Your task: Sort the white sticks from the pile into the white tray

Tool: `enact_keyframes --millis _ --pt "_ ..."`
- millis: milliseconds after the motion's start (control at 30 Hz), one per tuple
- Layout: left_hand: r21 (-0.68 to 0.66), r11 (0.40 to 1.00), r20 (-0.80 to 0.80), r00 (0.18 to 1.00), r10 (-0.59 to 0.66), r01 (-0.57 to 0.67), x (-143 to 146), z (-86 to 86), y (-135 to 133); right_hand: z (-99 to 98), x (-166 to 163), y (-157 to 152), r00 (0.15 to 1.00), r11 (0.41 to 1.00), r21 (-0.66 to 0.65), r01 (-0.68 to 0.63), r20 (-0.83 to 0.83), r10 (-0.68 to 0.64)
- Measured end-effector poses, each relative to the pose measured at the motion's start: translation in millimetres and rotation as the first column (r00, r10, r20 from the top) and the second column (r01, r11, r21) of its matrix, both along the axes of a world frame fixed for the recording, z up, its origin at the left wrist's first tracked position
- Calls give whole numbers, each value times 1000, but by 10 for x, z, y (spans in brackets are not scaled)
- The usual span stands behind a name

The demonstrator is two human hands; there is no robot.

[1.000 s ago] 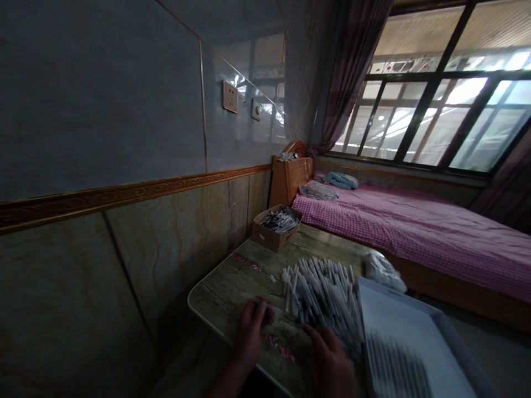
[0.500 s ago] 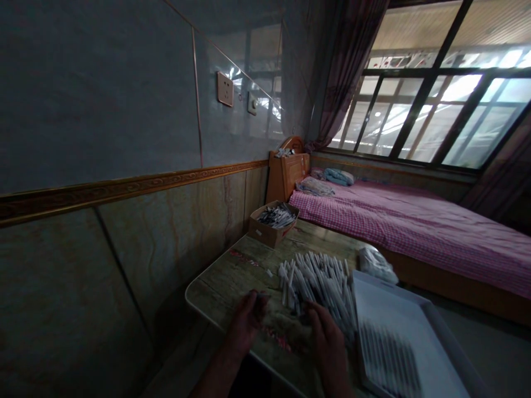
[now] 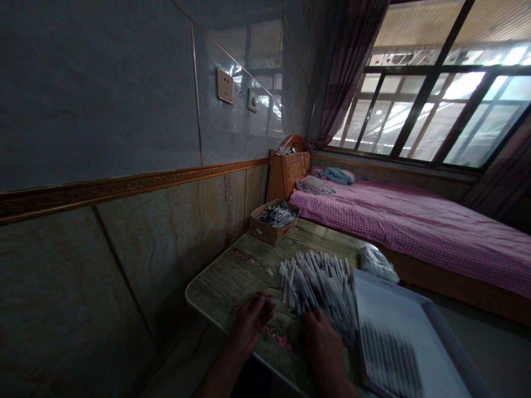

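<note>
My left hand is closed over the near part of the table, with a thin whitish pen-like stick poking out between thumb and fingers toward the right. My right hand is at the near edge of a heap of white pen-like tubes. Its fingers are curled down, and whatever they pinch is hidden beneath them. Most tubes in the heap lie roughly parallel, pointing away from me. To the right of that hand, a white tray holds a row of slim, dark-and-pale pen-like sticks laid side by side.
A cardboard box full of pen-like sticks stands at the table's far left corner. Behind the tray lies a clear plastic bag. The wooden-patterned table borders a tiled wall and a bed with a pink checked cover.
My left hand has turned slightly, so the stick in it now shows pointing right. The right hand has curled its fingers downward by the heap. The tray and box stay put.
</note>
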State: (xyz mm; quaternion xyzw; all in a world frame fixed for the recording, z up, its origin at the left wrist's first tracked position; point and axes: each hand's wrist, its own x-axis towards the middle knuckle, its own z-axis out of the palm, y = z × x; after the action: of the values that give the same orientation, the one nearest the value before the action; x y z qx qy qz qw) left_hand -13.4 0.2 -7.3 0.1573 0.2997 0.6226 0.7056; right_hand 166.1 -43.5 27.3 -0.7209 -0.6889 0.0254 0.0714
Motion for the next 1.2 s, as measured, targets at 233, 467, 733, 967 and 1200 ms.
enact_keyframes --millis 233,467,733,967,1200 --pt "-4 1000 -63 998 8 -8 28 29 -20 -139 -18 -10 1000 995 95 -21 -18 23" --pt "-8 999 -86 996 38 -39 88 55 -25 -343 61 -81 832 952 297 75 -545 104" --pt "-26 1000 -100 995 9 -11 443 92 -94 -382 196 -59 368 916 192 352 -928 53" --pt "-25 998 -125 990 -60 58 599 -1 -118 -358 197 -61 4 933 64 353 -998 67" --pt "-84 993 -182 978 -99 85 627 69 -153 -339 199 -65 57 923 89 373 -996 73"
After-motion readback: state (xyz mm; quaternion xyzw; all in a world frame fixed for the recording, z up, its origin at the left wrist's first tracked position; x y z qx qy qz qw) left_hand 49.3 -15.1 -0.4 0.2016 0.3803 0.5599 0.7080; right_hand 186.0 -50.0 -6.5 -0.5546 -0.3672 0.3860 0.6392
